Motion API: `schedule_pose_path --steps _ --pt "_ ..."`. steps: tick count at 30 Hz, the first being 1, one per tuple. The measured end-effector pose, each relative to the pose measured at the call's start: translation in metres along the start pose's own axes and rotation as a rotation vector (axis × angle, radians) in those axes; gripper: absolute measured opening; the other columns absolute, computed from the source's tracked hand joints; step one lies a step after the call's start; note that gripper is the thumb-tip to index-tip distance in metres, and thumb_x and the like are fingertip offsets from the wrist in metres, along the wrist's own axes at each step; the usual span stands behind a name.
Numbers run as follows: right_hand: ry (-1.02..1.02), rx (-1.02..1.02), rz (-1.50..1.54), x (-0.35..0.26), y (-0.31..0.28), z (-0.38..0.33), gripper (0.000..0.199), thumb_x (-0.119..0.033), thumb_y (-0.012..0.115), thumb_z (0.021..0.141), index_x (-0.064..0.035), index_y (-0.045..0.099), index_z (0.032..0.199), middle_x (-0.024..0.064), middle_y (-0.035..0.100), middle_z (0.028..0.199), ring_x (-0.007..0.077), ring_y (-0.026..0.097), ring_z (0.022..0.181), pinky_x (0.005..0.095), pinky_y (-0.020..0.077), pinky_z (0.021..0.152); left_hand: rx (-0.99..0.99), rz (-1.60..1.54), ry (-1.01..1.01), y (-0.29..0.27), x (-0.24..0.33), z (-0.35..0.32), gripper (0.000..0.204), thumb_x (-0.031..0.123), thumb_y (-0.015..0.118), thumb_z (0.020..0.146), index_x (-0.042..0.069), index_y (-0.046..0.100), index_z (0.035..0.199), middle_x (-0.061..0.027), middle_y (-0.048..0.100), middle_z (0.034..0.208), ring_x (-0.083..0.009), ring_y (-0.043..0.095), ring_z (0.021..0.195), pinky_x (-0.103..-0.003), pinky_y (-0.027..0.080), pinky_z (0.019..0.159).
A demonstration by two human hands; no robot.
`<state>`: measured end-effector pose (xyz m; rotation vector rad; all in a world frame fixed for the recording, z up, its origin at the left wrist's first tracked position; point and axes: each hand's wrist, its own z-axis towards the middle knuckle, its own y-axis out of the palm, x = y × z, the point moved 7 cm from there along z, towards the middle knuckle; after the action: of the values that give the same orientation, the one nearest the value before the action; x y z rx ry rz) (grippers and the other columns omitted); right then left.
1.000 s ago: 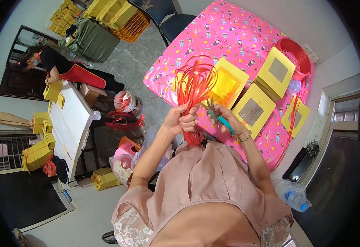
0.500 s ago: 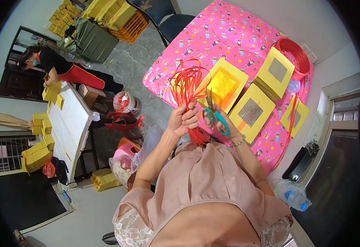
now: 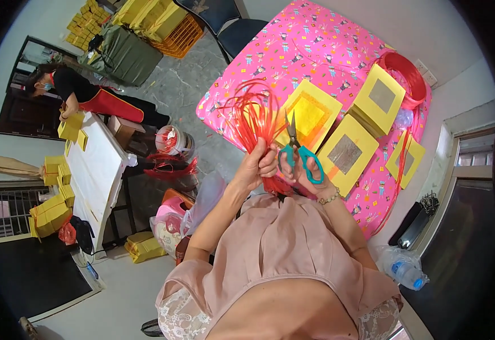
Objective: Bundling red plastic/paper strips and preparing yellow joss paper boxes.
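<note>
A bundle of thin red plastic strips (image 3: 254,116) fans up in loops from the fist of my left hand (image 3: 257,163), and its lower end hangs toward my lap. My right hand (image 3: 310,177) is closed around the handles of teal-handled scissors (image 3: 313,165). Their blades point up, a little apart, just right of the bundle and touching none of it that I can make out. Behind the blades lies a stack of yellow paper (image 3: 314,101) with an orange and gold square. Beside it are yellow paper stacks with silver squares (image 3: 346,154).
A pink patterned cloth (image 3: 293,51) covers the table, with a coil of red strip (image 3: 410,79) at its far right. To the left, a person in a red apron (image 3: 107,105) works at a white table (image 3: 95,170). A bucket (image 3: 174,140) holds red scraps.
The scissors have turned more upright and their handles have spread. My left hand has shifted slightly right, and the loops of the bundle have swung.
</note>
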<state>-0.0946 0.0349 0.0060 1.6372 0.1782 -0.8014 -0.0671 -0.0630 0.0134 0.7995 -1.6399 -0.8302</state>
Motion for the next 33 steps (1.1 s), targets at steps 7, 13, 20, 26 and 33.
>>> schedule_pose_path --steps 7,13,20,26,33 --pt "-0.01 -0.038 -0.026 -0.015 0.005 -0.003 0.075 -0.067 0.063 0.068 -0.0059 0.048 0.11 0.002 0.047 0.084 0.0115 0.044 0.076 0.0246 0.0354 0.066 -0.17 0.169 -0.161 0.012 0.004 -0.01 0.034 0.041 0.039 0.096 0.009 0.046 0.084 0.0056 0.03 0.052 -0.0044 0.023 0.04 -0.021 0.02 0.038" --pt "0.199 -0.322 0.38 0.008 0.014 -0.01 0.087 -0.076 0.061 0.059 -0.0072 0.049 0.11 0.0032 0.045 0.083 0.016 0.045 0.077 0.0293 0.037 0.067 -0.315 0.226 -0.233 0.017 0.004 -0.016 0.037 0.039 0.04 0.096 0.007 0.044 0.078 0.0043 0.031 0.051 -0.005 0.025 0.04 -0.022 0.02 0.039" --pt "0.213 -0.341 0.319 0.001 0.022 -0.009 0.09 -0.08 0.059 0.058 -0.0069 0.049 0.109 0.0022 0.045 0.08 0.0143 0.045 0.074 0.028 0.0372 0.065 -0.339 0.115 -0.284 0.018 -0.002 -0.018 0.039 0.038 0.041 0.095 0.006 0.044 0.075 0.004 0.032 0.052 -0.0047 0.025 0.041 -0.023 0.02 0.039" --pt "0.181 -0.305 0.252 0.007 0.002 -0.015 0.083 -0.076 0.058 0.062 -0.0078 0.051 0.108 0.0006 0.044 0.073 0.012 0.045 0.064 0.0252 0.037 0.057 -0.301 0.181 -0.295 0.02 0.001 -0.016 0.038 0.038 0.042 0.095 0.006 0.044 0.074 0.0043 0.031 0.052 -0.0044 0.026 0.041 -0.022 0.02 0.039" --pt "-0.009 -0.36 0.415 -0.022 -0.018 -0.031 0.077 -0.072 0.057 0.068 -0.006 0.051 0.108 0.0015 0.044 0.07 0.0122 0.045 0.059 0.0251 0.0373 0.053 -0.117 0.409 -0.253 0.011 0.007 -0.016 0.038 0.039 0.045 0.094 0.007 0.046 0.072 0.0056 0.031 0.052 -0.0046 0.024 0.041 -0.022 0.017 0.038"
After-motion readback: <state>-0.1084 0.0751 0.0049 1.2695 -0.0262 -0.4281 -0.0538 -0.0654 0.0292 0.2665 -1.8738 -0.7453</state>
